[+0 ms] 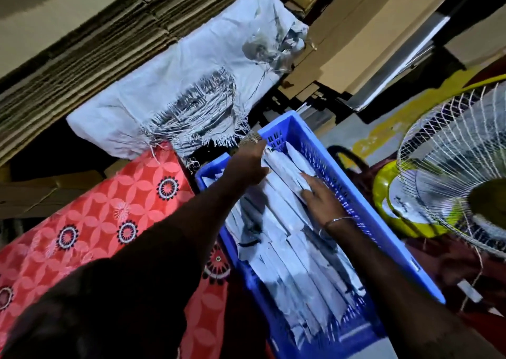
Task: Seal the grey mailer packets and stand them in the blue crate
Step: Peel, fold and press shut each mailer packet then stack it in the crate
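A blue plastic crate (388, 235) runs from the centre toward the lower right, packed with several grey mailer packets (290, 254) standing on edge in rows. My left hand (247, 164) reaches to the crate's far end and grips the top edge of a packet there, fingers curled over it. My right hand (319, 197) lies flat with straight fingers against the side of the packet row (284, 167) near the crate's right wall. A thin bangle sits on the right wrist.
A torn white woven sack (175, 84) lies beyond the crate. Stacks of flat cardboard (82, 57) line the back and upper right. Red patterned cloth (90, 216) covers the left. A yellow-green table fan (449, 194) stands close to the crate's right.
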